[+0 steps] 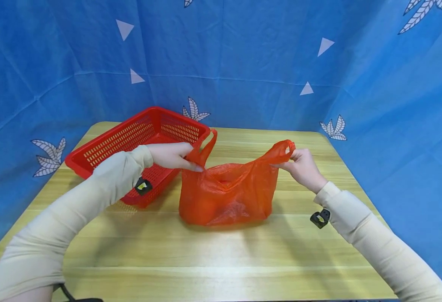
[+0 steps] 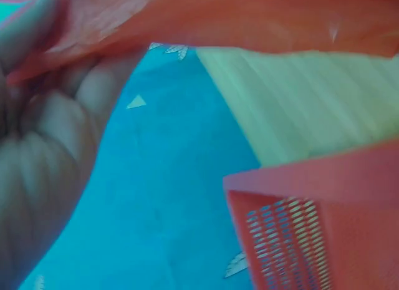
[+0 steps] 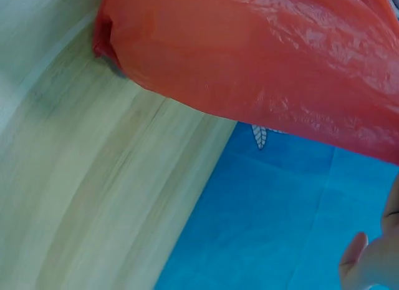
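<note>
A thin red plastic bag (image 1: pixel 232 201) stands at the middle of the table, its mouth partly spread between two raised handles. Rounded bulges show through its lower left side; what lies inside is hidden by the plastic. My left hand (image 1: pixel 171 156) pinches the bag at the base of its left handle, thumb toward the front. On the other side my right hand (image 1: pixel 304 170) pinches the right handle between thumb and fingers. In the left wrist view, the plastic stretches away from my left hand (image 2: pixel 56 121). The bag's side (image 3: pixel 249 59) fills the top of the right wrist view.
A red perforated basket (image 1: pixel 111 142) stands at the back left, behind and under my left forearm, its right end close to the bag. The light wood table (image 1: pixel 221 260) meets a blue patterned cloth (image 1: pixel 236 54) at the back and sides. A black cable (image 1: pixel 69 293) lies at the front left.
</note>
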Demonstrator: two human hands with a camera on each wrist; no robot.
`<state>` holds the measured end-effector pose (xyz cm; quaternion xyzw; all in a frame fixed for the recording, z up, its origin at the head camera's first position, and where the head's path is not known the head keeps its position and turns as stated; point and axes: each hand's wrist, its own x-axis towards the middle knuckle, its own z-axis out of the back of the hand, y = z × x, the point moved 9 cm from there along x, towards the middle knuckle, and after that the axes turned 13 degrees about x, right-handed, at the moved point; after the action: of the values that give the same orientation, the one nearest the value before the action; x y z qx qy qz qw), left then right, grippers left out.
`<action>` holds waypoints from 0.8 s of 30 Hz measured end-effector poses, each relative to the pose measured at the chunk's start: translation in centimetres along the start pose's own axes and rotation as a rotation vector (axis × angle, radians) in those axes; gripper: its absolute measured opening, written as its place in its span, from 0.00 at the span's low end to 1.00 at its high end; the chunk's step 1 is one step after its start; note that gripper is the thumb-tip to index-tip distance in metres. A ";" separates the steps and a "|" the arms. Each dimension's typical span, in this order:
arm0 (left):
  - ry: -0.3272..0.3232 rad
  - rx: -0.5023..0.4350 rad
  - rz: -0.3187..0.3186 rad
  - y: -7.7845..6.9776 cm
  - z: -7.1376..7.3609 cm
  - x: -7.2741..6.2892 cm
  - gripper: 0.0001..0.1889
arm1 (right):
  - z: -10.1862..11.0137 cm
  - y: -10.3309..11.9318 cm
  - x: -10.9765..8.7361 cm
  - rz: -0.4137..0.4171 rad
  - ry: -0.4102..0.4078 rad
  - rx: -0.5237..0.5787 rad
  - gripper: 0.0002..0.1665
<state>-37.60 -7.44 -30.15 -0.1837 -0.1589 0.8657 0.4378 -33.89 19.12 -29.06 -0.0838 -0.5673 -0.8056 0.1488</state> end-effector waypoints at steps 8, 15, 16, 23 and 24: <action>-0.293 -0.283 0.206 1.2 0.9 0.7 0.13 | -1.1 0.0 0.2 -0.042 0.108 0.191 0.10; -0.428 -0.197 0.311 -0.1 1.4 1.6 0.11 | -4.6 0.3 0.6 -0.100 0.277 0.267 0.11; -0.430 -0.173 0.306 -0.3 1.4 1.8 0.10 | -5.3 0.2 0.6 -0.123 0.300 0.263 0.12; -0.345 0.028 0.176 -2.8 1.4 2.8 0.18 | -7.8 0.3 1.1 -0.244 0.282 0.143 0.17; -0.324 0.050 0.156 -3.1 1.3 2.9 0.20 | -7.9 0.4 1.2 -0.247 0.259 0.131 0.17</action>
<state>-37.59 -3.47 -28.19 -0.0427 -0.1910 0.9189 0.3425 -34.58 11.46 -31.05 0.1006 -0.6004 -0.7833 0.1258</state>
